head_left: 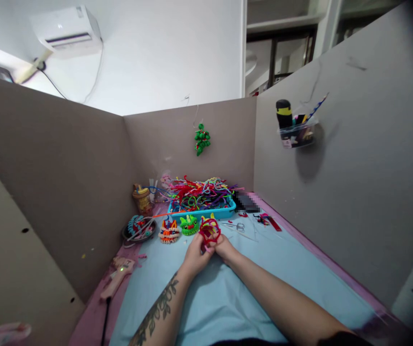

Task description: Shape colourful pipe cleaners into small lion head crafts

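Between my hands is a small red ring-shaped piece (210, 226) that looks bent from fuzzy pipe cleaners, with some yellow showing at its top and inside. My left hand (196, 252) grips its lower left side, fingers closed. From the right, my right hand (225, 249) holds its lower right side, also closed, with some fingers hidden. Just left of the piece sits a green pipe-cleaner creature head (189, 225). Beside that stands an orange, cream and blue pipe-cleaner figure (169, 231).
A blue tray (202, 214) heaped with coloured pipe cleaners (202, 192) stands behind. Scissors (240, 226) lie to the right, near a red strip (274, 223). On the left are a dark bowl (139, 230), a lidded jar (143, 199) and a pink glue gun (118, 278). Grey partitions (188, 125) enclose the table.
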`<state>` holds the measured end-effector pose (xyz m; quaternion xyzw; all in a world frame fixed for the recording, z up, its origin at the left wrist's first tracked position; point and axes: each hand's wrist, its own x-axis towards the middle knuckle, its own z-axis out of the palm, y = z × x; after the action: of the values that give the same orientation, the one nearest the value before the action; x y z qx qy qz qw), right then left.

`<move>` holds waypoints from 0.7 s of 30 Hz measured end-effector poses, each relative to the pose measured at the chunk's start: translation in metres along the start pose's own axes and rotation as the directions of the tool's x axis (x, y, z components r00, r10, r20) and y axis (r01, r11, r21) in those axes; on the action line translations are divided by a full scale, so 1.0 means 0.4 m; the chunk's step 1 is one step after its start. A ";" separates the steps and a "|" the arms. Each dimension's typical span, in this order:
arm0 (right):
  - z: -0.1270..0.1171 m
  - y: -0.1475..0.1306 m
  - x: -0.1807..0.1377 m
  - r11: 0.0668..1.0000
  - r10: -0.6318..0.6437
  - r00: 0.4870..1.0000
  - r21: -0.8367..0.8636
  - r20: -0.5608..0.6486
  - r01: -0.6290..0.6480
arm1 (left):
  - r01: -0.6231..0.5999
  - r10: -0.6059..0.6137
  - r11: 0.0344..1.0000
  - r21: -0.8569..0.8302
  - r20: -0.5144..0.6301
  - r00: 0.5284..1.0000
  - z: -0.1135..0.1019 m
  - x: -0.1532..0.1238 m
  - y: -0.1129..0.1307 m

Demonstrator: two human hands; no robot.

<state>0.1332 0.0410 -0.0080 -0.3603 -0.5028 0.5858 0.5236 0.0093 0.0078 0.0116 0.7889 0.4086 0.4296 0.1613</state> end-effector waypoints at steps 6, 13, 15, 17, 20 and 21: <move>0.007 -0.016 -0.004 1.000 0.007 1.000 0.021 0.002 -0.007 | 0.035 -0.025 0.991 0.126 -0.083 0.996 -0.005 -0.002 0.010; 0.005 0.005 0.003 0.997 0.007 1.000 0.072 0.016 -0.009 | -0.005 0.044 0.980 0.197 -0.197 0.979 -0.015 -0.012 0.034; 0.006 0.004 0.002 0.998 0.019 1.000 0.052 -0.006 -0.019 | 0.015 0.044 0.972 0.233 -0.245 0.968 -0.015 -0.014 0.033; 0.007 0.000 -0.001 0.999 0.036 0.999 0.021 -0.028 -0.036 | 0.022 0.055 0.965 0.261 -0.285 0.957 -0.014 -0.015 0.033; 0.008 -0.001 -0.001 0.999 0.036 0.999 0.017 -0.036 -0.036 | -0.010 0.087 0.962 0.273 -0.270 0.959 -0.013 -0.018 0.038; 0.008 0.001 0.001 0.999 0.027 0.999 0.028 -0.031 -0.026 | -0.027 0.098 0.961 0.277 -0.247 0.964 -0.013 -0.018 0.040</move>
<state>0.1301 0.0407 -0.0076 -0.3689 -0.4815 0.5940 0.5284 0.0111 -0.0082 0.0202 0.7534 0.4556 0.4739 -0.0165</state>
